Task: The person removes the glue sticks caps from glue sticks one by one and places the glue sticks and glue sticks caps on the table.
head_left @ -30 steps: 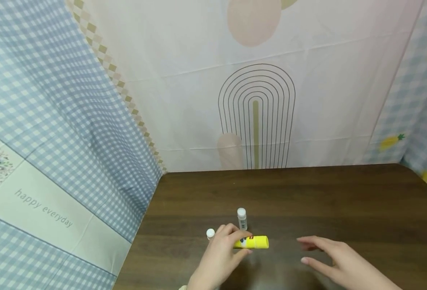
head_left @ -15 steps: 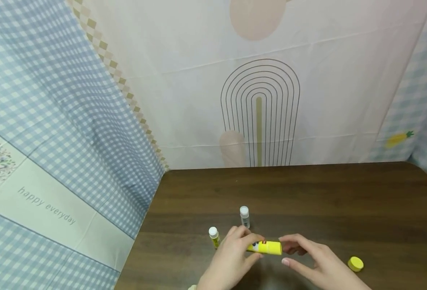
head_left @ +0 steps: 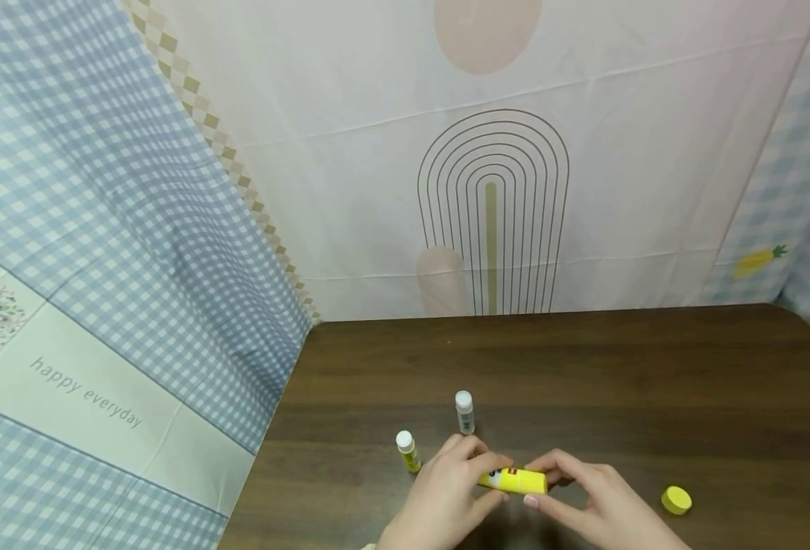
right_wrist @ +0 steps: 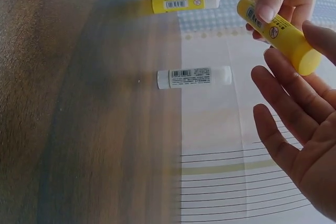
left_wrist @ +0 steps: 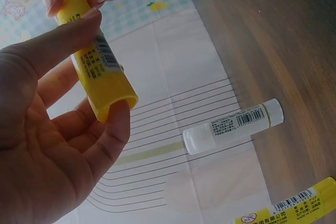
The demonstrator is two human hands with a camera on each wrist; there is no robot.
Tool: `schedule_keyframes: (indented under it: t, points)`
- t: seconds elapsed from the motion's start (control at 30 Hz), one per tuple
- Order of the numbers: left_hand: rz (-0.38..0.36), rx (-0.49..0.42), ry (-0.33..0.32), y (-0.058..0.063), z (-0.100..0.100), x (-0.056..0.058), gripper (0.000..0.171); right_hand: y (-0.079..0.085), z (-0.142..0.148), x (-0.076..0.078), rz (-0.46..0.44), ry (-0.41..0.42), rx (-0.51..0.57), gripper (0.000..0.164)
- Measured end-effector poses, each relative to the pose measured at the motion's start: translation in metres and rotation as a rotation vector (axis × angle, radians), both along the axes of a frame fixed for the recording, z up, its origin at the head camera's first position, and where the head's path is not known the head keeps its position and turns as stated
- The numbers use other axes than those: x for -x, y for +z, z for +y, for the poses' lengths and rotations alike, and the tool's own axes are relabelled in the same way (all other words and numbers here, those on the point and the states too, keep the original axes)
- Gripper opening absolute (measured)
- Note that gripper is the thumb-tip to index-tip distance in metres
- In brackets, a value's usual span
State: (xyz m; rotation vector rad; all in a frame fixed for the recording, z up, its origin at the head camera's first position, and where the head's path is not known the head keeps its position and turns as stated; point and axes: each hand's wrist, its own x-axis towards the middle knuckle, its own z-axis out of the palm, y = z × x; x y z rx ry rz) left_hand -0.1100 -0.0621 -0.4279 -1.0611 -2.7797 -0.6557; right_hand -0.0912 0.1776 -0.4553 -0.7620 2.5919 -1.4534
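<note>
A thick yellow glue stick [head_left: 524, 480] lies level between both hands, low over the table. My left hand [head_left: 446, 493] holds its label part between thumb and fingers. In the left wrist view, one fingertip of that hand sits at the hollow near end of the glue stick [left_wrist: 113, 90]. My right hand [head_left: 600, 496] pinches the opposite end with thumb and forefinger. In the right wrist view, the other fingers of the right hand [right_wrist: 310, 124] are spread away from the glue stick [right_wrist: 289, 38].
A clear glue stick with a white cap [head_left: 465, 412] stands upright behind the hands. Left of it is a slim yellow glue stick, white-capped [head_left: 408, 451]. A short yellow round cap [head_left: 676, 500] rests on the brown table [head_left: 624, 382] at right. Printed cloths [head_left: 350, 191] hang behind.
My right hand has come left and closed its thumb and forefinger on the glue stick's end. The left hand has shifted right with the glue stick. The yellow cap came into sight.
</note>
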Motion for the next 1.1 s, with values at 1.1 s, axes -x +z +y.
schedule_keyframes:
  t: [1.1]
  points:
    - [0.021, 0.028, -0.294, 0.000, -0.011, 0.004, 0.033, -0.009, -0.003, -0.012, 0.285, 0.003, -0.034, 0.025]
